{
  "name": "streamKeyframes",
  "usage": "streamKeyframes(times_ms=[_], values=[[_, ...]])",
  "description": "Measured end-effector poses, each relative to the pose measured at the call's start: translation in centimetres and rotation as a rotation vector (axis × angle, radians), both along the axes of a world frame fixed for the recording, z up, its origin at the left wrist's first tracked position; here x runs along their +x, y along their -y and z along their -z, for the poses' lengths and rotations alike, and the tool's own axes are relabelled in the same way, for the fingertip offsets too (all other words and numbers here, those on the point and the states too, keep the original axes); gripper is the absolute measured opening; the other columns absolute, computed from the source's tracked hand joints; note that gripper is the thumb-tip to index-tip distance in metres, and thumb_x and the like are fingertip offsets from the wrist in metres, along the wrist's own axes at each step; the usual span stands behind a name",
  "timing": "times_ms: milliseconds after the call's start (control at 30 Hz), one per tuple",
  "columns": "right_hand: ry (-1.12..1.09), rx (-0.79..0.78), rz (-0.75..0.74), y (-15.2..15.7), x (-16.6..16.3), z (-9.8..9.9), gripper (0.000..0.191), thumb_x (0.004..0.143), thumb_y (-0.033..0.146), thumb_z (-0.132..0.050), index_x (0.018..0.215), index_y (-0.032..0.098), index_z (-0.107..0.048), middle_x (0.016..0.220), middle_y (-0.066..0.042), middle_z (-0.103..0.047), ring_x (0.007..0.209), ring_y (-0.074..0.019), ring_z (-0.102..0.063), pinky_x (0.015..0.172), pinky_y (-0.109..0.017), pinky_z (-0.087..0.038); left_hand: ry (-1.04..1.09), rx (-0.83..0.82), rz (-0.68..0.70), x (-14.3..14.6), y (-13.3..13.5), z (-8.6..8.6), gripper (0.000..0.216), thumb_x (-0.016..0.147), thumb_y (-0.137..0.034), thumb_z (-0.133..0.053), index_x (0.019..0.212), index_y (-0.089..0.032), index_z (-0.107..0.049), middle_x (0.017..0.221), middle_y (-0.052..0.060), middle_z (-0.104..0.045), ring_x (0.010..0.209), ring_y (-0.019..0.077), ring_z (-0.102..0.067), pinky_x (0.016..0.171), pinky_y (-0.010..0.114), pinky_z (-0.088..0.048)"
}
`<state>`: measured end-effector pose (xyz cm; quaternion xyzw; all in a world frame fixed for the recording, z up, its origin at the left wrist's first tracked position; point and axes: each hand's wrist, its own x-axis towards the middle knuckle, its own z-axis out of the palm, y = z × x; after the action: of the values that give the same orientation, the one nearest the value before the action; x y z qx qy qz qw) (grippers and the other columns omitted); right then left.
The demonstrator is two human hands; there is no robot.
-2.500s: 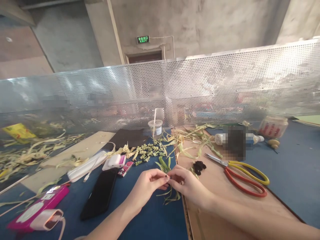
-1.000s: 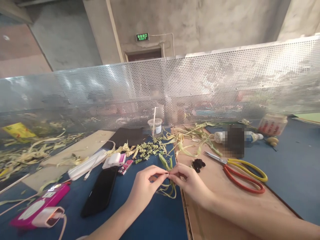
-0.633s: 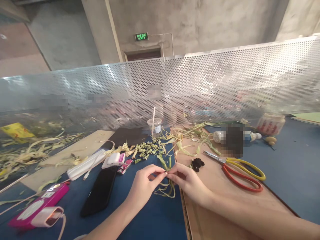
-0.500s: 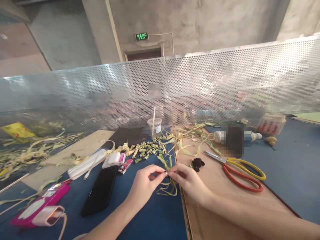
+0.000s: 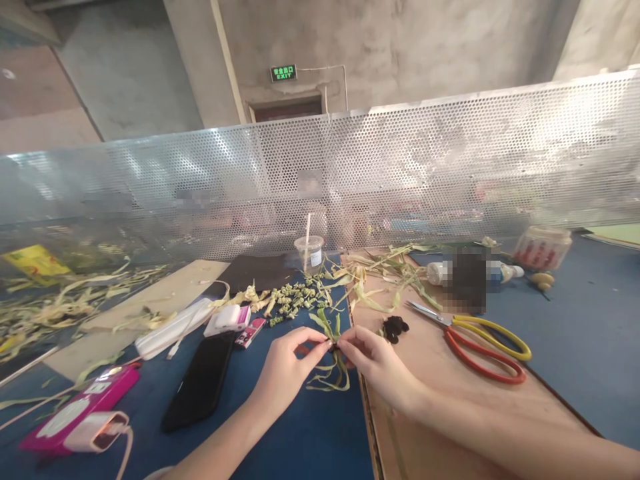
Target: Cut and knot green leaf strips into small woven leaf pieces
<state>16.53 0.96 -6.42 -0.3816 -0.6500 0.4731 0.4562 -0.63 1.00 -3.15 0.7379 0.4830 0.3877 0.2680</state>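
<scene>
Left of the scissors (image 5: pixel 451 324), your left hand (image 5: pixel 287 363) and right hand (image 5: pixel 377 360) pinch the leaf strips (image 5: pixel 326 325), thumbs against forefingers.

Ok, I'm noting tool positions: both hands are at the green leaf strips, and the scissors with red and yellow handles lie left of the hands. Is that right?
Not the side: in the head view, the scissors lie on the tan board, to the right of the left hand and the right hand. The rest holds: both are at the green leaf strips.
</scene>
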Motion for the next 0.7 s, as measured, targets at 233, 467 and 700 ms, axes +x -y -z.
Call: streamKeyframes(times_ms=[233,467,700], values=[[0.121,0.028,0.001,-0.6,0.7,0.0,0.025,0.088,0.04,-0.039,0.079,0.018,-0.047,0.067,0.003,-0.047,0.062,-0.0103,-0.045,0.059,-0.023,-0.039,0.046,-0.061,-0.027,-0.2,-0.2,0.3,0.019,0.077,-0.037,-0.053,0.075,-0.02,-0.061,0.075,0.0,-0.066,0.07,0.0172,-0.06,0.065,0.024,-0.046],[0.546,0.409,-0.003,-1.0,2.1,-1.2,0.015,0.087,0.015,-0.033,0.078,0.019,-0.045,0.071,0.0,-0.051,0.065,-0.0124,-0.045,0.059,-0.025,-0.038,0.176,-0.17,0.008,-0.2,-0.4,0.3,0.022,0.08,-0.039,-0.047,0.076,-0.019,-0.054,0.078,0.002,-0.062,0.081,0.0194,-0.06,0.065,0.026,-0.047],[1.094,0.878,0.006,-1.4,2.8,-0.9,0.019,0.069,0.002,-0.042,0.077,0.018,-0.048,0.078,-0.004,-0.054,0.069,-0.0167,-0.041,0.062,-0.029,-0.031,0.247,-0.243,-0.004,-0.1,-0.4,0.1,0.02,0.08,-0.039,-0.049,0.076,-0.019,-0.051,0.078,0.001,-0.061,0.081,0.0176,-0.059,0.061,0.022,-0.043]])
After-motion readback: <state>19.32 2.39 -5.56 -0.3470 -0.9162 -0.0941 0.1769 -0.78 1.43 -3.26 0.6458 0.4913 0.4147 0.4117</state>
